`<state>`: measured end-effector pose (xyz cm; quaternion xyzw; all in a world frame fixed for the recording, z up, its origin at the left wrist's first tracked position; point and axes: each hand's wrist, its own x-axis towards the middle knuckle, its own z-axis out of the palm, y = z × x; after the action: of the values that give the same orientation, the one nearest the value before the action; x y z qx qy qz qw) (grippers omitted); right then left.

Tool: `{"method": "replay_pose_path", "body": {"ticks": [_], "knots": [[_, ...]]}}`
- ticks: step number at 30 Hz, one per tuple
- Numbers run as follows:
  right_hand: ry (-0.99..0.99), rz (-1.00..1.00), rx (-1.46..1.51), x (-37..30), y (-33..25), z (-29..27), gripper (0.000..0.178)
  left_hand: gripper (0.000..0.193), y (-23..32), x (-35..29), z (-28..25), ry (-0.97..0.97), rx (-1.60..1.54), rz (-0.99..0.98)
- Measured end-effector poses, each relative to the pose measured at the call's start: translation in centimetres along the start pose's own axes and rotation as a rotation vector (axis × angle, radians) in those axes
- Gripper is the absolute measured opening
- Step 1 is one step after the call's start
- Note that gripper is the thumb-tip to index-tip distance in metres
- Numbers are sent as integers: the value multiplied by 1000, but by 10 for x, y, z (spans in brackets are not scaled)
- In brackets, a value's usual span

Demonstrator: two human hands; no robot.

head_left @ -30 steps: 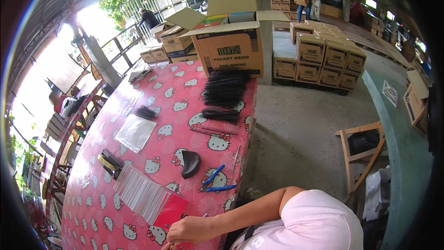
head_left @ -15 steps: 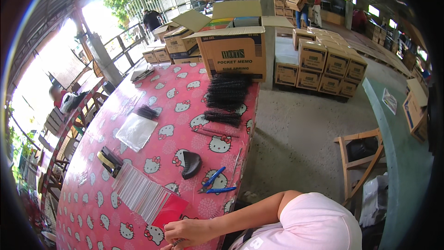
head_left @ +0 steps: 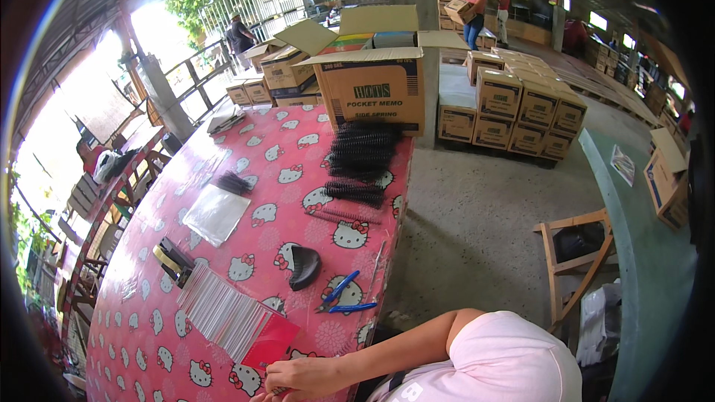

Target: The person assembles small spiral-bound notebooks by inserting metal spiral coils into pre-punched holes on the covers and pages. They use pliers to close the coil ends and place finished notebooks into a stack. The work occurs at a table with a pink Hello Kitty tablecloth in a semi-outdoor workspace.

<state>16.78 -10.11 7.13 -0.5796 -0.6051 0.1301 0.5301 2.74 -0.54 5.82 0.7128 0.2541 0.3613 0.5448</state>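
Observation:
Near the lower edge, my right hand (head_left: pixel 307 377) bends over the front of the table with its fingers pressed together. A small thing seems to be pinched in them, but the picture's edge and the fingers hide it. My left hand cannot be made out. Just beyond my right hand lies a row of small notepads (head_left: pixel 227 313), with a red cover (head_left: pixel 274 339) at its near end. Blue-handled cutting pliers (head_left: pixel 346 294) rest to the right, beside a black curved object (head_left: pixel 304 266). Farther back are piles of black spiral coils (head_left: pixel 363 152) and a reddish coil (head_left: pixel 342 216).
An open carton (head_left: pixel 376 97) stands at the table's far end. A tape dispenser (head_left: pixel 173 262), white sheets (head_left: pixel 216 214) and a small dark bundle (head_left: pixel 234 182) lie leftward. Stacked cartons (head_left: pixel 514 108), a wooden frame (head_left: pixel 573 268) and a green table (head_left: pixel 625 208) are right. People move behind.
The whole view has shifted slightly. My right hand stays at the table's front, its fingers a little turned. In the background, a person carrying a carton has moved.

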Motion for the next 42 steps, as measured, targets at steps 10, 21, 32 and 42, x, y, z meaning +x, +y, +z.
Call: {"method": "replay_pose_path", "body": {"ticks": [10,21,32,42], "knots": [[265,165,301,8,-1,16,38,36,-29,-14,-2,72,-284,-25],[-383,348,169,-26,-8,26,59,40,-13,3,-53,503,-349,-25],[-460,273,96,-23,2,13,28,44,-43,41,-262,842,1735,-278],[-289,192,-2,-21,28,-16,23,21,-11,62,-157,545,1108,432]]}}
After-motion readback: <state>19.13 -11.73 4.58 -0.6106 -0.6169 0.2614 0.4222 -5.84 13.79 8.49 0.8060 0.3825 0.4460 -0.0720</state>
